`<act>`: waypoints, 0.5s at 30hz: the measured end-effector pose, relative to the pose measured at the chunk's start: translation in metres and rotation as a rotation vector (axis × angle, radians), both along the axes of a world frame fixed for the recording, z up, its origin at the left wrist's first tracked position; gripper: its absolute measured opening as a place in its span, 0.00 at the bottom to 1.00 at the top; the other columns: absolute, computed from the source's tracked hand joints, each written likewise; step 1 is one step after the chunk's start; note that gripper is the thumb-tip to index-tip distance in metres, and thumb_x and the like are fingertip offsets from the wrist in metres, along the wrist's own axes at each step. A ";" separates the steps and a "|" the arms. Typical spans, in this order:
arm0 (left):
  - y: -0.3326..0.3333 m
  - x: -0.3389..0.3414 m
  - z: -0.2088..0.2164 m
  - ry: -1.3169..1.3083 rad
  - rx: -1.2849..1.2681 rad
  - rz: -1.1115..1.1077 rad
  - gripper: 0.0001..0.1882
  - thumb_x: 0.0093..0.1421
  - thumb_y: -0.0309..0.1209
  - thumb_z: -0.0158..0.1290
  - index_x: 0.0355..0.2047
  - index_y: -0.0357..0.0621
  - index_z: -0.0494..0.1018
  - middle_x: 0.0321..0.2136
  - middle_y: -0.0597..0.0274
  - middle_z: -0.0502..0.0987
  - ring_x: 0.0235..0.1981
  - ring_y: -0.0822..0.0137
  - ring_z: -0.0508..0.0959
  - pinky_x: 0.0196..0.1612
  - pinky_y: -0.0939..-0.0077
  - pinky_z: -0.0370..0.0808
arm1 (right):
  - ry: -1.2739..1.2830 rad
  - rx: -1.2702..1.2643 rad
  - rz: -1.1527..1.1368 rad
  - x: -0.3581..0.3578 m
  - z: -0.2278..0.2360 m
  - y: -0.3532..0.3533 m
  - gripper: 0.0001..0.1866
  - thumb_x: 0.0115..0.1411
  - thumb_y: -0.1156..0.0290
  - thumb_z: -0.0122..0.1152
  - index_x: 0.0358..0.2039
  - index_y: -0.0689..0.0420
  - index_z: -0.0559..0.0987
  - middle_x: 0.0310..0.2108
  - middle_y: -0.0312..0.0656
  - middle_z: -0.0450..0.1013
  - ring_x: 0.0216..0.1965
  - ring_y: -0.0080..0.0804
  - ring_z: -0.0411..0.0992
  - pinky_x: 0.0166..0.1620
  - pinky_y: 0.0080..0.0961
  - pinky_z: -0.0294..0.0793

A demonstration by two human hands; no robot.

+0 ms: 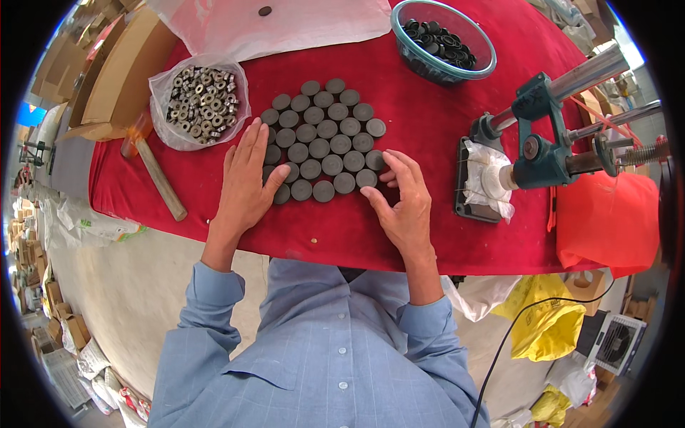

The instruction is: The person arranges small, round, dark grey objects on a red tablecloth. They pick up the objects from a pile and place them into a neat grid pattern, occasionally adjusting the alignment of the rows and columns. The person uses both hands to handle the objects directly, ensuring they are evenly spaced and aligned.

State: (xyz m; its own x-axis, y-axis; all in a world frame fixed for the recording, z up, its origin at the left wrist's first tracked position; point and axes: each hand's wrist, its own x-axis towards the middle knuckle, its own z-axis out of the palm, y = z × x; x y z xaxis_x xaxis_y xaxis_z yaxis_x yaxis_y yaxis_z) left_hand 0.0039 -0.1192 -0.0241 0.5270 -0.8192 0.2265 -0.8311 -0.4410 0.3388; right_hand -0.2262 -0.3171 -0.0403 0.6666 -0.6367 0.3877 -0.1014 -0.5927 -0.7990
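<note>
Many dark grey round discs [327,129] lie flat in a close, single-layer cluster on the red cloth [357,239]. Along the cluster's left edge rests my left hand [246,182], its fingers stretched out and its thumb apart, touching the outer discs. My right hand [408,203] is at the lower right edge, fingers bent and spread from the thumb. Its thumb tip and fingertips are at the outermost discs there, and nothing is gripped in it.
A plastic bag of metal rings [203,103] and a wooden-handled hammer [163,178] lie left, beside a cardboard box [121,78]. Far right stands a teal bowl [492,60] of black round parts. A green hand press [539,143] and red bag [606,221] are right. One disc lies on white sheeting [321,25].
</note>
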 end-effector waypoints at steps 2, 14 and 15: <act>0.000 -0.001 0.001 0.011 -0.032 -0.011 0.42 0.77 0.47 0.54 0.82 0.40 0.54 0.82 0.48 0.54 0.81 0.45 0.57 0.81 0.48 0.52 | -0.010 0.003 0.008 0.001 0.000 0.000 0.35 0.56 0.75 0.82 0.64 0.62 0.78 0.63 0.50 0.75 0.43 0.38 0.81 0.47 0.35 0.84; -0.011 0.003 -0.010 -0.069 -0.026 0.069 0.35 0.76 0.49 0.54 0.79 0.50 0.65 0.81 0.57 0.62 0.81 0.52 0.59 0.80 0.41 0.47 | 0.004 0.010 0.004 -0.001 0.002 0.001 0.33 0.57 0.75 0.80 0.63 0.62 0.78 0.63 0.50 0.75 0.42 0.38 0.81 0.47 0.35 0.85; -0.011 0.004 -0.011 -0.058 -0.028 0.076 0.35 0.76 0.49 0.54 0.79 0.50 0.65 0.80 0.58 0.62 0.81 0.52 0.59 0.80 0.41 0.47 | 0.003 0.010 0.003 -0.002 0.003 0.001 0.33 0.58 0.75 0.80 0.63 0.62 0.78 0.63 0.50 0.75 0.42 0.38 0.81 0.47 0.35 0.85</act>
